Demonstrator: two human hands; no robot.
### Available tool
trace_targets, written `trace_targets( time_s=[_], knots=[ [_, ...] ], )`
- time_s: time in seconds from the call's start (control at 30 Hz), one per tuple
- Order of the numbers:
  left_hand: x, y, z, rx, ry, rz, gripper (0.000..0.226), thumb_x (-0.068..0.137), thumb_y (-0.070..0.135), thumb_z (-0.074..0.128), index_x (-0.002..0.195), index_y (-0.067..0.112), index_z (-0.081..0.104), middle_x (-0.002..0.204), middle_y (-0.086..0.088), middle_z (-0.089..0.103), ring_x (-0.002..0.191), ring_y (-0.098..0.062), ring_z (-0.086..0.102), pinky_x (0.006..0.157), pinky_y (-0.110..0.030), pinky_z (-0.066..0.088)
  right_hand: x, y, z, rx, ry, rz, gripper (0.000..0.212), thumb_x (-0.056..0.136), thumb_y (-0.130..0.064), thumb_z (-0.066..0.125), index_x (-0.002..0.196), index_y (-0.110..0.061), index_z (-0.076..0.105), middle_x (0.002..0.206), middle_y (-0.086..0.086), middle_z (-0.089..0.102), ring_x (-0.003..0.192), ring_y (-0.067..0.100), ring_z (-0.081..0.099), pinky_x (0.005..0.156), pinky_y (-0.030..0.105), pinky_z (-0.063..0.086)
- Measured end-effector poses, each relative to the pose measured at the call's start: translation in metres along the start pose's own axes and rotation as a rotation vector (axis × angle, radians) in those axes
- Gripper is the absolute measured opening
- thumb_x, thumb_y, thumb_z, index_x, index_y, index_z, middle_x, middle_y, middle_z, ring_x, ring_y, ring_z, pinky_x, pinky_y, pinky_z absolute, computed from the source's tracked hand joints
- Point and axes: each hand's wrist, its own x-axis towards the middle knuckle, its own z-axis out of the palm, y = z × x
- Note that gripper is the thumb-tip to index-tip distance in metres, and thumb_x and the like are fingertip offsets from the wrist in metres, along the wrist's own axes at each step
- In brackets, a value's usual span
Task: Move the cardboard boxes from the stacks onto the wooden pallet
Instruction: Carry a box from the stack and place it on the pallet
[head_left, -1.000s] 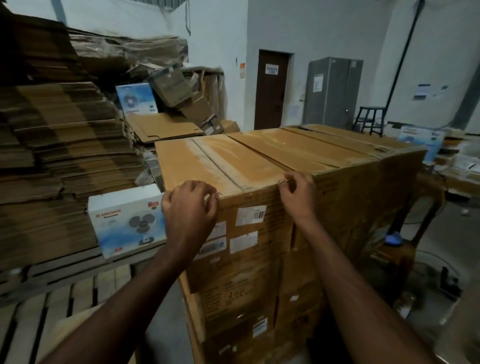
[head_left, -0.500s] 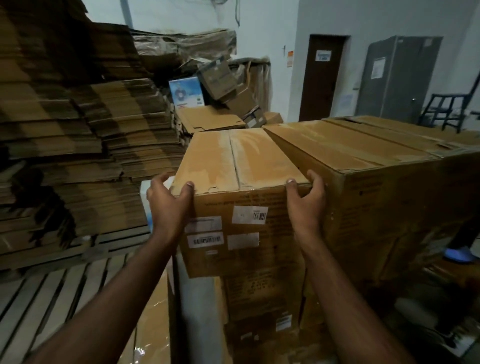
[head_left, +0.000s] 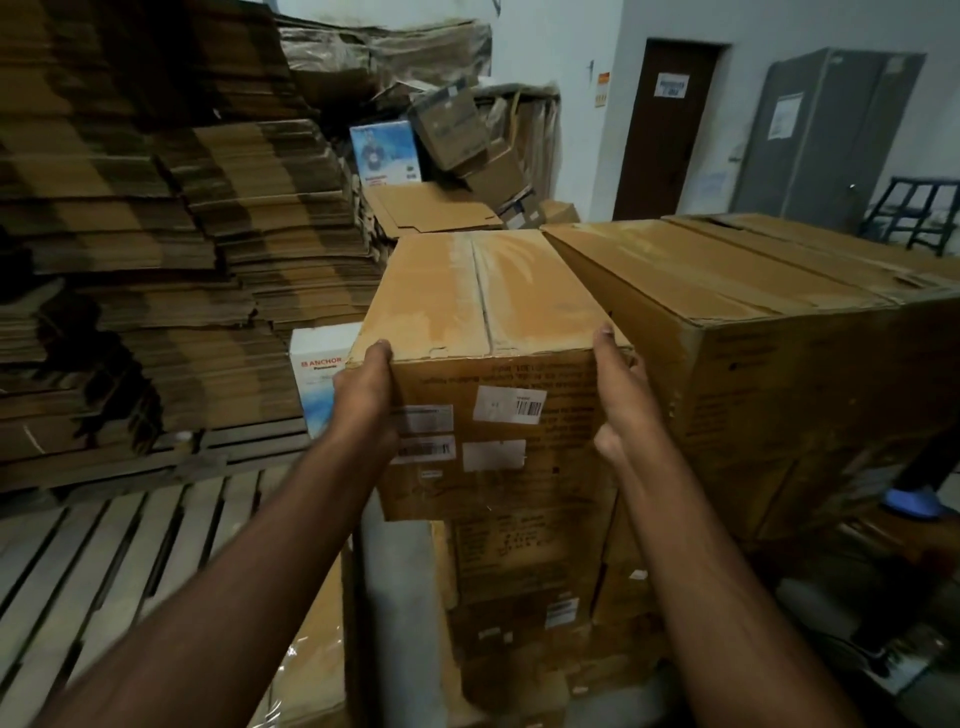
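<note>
At the left edge of the stacks, a top cardboard box is gripped from both sides, partly drawn out past the boxes beneath.

To the left, the wooden pallet is seen low beside the stacks, with a white Anchor fan box just behind the left hand. That hand is curled round the box's upper left corner; the right hand is pressed against its right face, fingers squeezed beside the neighbouring box. A slip is judged likely if the side grip alone is trusted, since the underside is unsupported; the wedged right fingers could be pinched.
</note>
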Motion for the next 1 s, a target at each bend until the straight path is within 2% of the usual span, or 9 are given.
trace_targets(
  time_s=[0.07,0.17,0.33,0.43,0.57,0.67,0.77,0.87,1.0],
  knots=[
    [-0.004,0.001,0.003,-0.029,0.036,0.042,0.058,0.093,0.049,0.06,0.142,0.028,0.037,0.118,-0.016,0.064,0.095,-0.036,0.069,0.071,-0.057,0.06,-0.004,0.002,0.008,0.049,0.075,-0.066,0.09,0.079,-0.065,0.067,0.152,-0.036,0.024,0.149,0.002,0.043,0.128,0.026,0.05,0.106,0.051,0.043],
    [-0.008,0.006,-0.005,-0.017,0.062,0.112,0.055,0.095,0.046,0.059,0.141,0.025,0.036,0.119,-0.015,0.061,0.097,-0.034,0.068,0.08,-0.056,0.06,-0.011,0.013,0.022,0.109,0.139,-0.107,0.084,0.083,-0.048,0.071,0.152,-0.031,0.026,0.14,0.001,0.047,0.117,0.023,0.056,0.099,0.045,0.05],
    [-0.009,0.029,-0.042,0.0,0.071,0.22,0.043,0.096,0.043,0.058,0.131,0.023,0.041,0.113,-0.011,0.062,0.098,-0.032,0.068,0.085,-0.056,0.059,-0.035,0.021,0.051,0.151,0.073,-0.109,0.068,0.088,-0.03,0.066,0.147,-0.023,0.033,0.127,0.006,0.055,0.092,0.017,0.065,0.065,0.029,0.057],
    [-0.016,0.049,-0.064,-0.02,0.087,0.289,0.042,0.097,0.04,0.058,0.131,0.021,0.043,0.11,-0.009,0.063,0.097,-0.03,0.068,0.084,-0.053,0.06,-0.054,0.018,0.077,0.19,0.049,-0.143,0.045,0.089,-0.027,0.065,0.129,-0.025,0.044,0.114,0.003,0.061,0.088,0.017,0.067,0.07,0.038,0.061],
    [-0.014,0.078,-0.12,-0.076,0.114,0.329,0.041,0.099,0.038,0.056,0.134,0.024,0.039,0.106,-0.007,0.061,0.091,-0.024,0.067,0.076,-0.043,0.062,-0.088,0.031,0.138,0.197,0.001,-0.233,0.041,0.085,-0.024,0.067,0.123,-0.023,0.052,0.11,0.006,0.069,0.085,0.022,0.072,0.07,0.042,0.062],
    [-0.006,0.099,-0.172,-0.086,0.134,0.364,0.033,0.1,0.037,0.055,0.125,0.028,0.036,0.103,-0.004,0.059,0.088,-0.022,0.065,0.069,-0.038,0.06,-0.108,0.048,0.192,0.185,-0.031,-0.259,0.026,0.081,-0.027,0.07,0.102,-0.028,0.055,0.105,0.01,0.07,0.084,0.026,0.073,0.068,0.045,0.062],
    [0.009,0.122,-0.239,-0.093,0.146,0.392,0.035,0.099,0.038,0.056,0.124,0.03,0.034,0.106,-0.004,0.06,0.09,-0.022,0.067,0.073,-0.04,0.061,-0.132,0.074,0.257,0.128,-0.045,-0.271,0.038,0.074,-0.038,0.07,0.106,-0.026,0.053,0.109,0.01,0.068,0.085,0.025,0.073,0.068,0.046,0.063],
    [0.03,0.146,-0.318,-0.072,0.184,0.404,0.047,0.097,0.037,0.06,0.136,0.026,0.036,0.112,-0.006,0.061,0.092,-0.023,0.069,0.077,-0.044,0.063,-0.161,0.113,0.329,0.089,-0.067,-0.232,0.037,0.082,-0.037,0.066,0.112,-0.027,0.049,0.104,0.007,0.067,0.082,0.022,0.072,0.066,0.04,0.062],
    [0.066,0.176,-0.426,-0.038,0.27,0.39,0.05,0.095,0.038,0.062,0.137,0.025,0.038,0.116,-0.007,0.06,0.099,-0.025,0.067,0.086,-0.049,0.06,-0.205,0.172,0.424,0.073,-0.056,-0.188,0.039,0.08,-0.037,0.066,0.115,-0.03,0.049,0.104,0.006,0.068,0.087,0.026,0.072,0.073,0.05,0.062]
  ],
)
